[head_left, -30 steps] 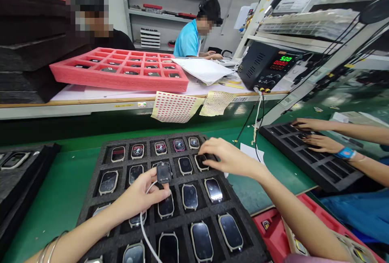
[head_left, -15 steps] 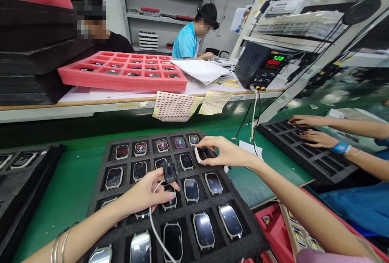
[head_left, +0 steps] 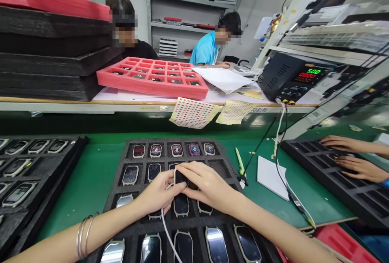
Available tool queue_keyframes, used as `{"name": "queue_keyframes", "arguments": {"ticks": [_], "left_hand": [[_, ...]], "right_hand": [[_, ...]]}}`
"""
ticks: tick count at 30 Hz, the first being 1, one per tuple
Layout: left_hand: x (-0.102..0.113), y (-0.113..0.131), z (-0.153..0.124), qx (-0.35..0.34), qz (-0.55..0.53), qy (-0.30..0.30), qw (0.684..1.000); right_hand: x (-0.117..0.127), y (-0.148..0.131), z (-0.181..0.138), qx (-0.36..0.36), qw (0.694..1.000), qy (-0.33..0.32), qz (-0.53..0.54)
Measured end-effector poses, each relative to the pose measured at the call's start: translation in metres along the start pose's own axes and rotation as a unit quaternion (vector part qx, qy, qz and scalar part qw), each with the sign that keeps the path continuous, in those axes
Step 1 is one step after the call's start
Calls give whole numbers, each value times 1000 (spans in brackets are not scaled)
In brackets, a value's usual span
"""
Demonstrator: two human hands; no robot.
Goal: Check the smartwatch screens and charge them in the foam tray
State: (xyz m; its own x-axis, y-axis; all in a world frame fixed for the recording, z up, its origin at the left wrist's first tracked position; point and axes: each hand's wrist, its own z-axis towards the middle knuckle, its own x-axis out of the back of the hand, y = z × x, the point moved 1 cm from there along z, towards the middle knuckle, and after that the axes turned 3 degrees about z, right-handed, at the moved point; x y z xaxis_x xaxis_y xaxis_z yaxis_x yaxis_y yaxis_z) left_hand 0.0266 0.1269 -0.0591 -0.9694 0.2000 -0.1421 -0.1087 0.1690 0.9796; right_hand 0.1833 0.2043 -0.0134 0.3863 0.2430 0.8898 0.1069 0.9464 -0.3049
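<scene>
My left hand (head_left: 160, 192) is closed around the end of a white cable (head_left: 166, 230); the small black charger block on it is now hidden by fingers and watch. My right hand (head_left: 208, 184) grips a smartwatch (head_left: 180, 178) with a pale frame and dark screen, bringing it against the left fingers. Both hands meet above a black foam tray (head_left: 223, 169), whose compartments hold rows of smartwatches. Several in the back row, such as the red-faced watch (head_left: 156, 150), have lit screens. Those nearer me, like the dark watch (head_left: 247, 243), look unlit.
Another foam tray of watches (head_left: 67, 163) lies left. A green pen (head_left: 239, 159), white paper (head_left: 272, 178) and cables lie right. Beyond, a co-worker's hands (head_left: 358, 165) rest on a black tray (head_left: 306, 163). The shelf ahead bears a red foam tray (head_left: 152, 88) and power supply (head_left: 291, 78).
My right hand has carried the watch left from its second-row compartment to my left hand. The charger block, visible before, is now covered. The view has shifted left.
</scene>
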Motion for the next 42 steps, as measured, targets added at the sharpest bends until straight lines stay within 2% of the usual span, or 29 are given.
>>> {"name": "queue_keyframes", "arguments": {"ticks": [6,12,20,42], "left_hand": [[0,2,-2,-5,8,4,1000],[0,5,-4,-6,18,-10,1000],[-4,14,-7,-20,26,-14,999],[-6,10,-6,-17,62,-21,998]], "right_hand": [[-15,-4,-12,17,996,84,22],[-16,-2,-15,0,986,119,119],[-14,-2,-17,-18,978,108,180],[-13,-7,-19,-52,981,76,171]]}}
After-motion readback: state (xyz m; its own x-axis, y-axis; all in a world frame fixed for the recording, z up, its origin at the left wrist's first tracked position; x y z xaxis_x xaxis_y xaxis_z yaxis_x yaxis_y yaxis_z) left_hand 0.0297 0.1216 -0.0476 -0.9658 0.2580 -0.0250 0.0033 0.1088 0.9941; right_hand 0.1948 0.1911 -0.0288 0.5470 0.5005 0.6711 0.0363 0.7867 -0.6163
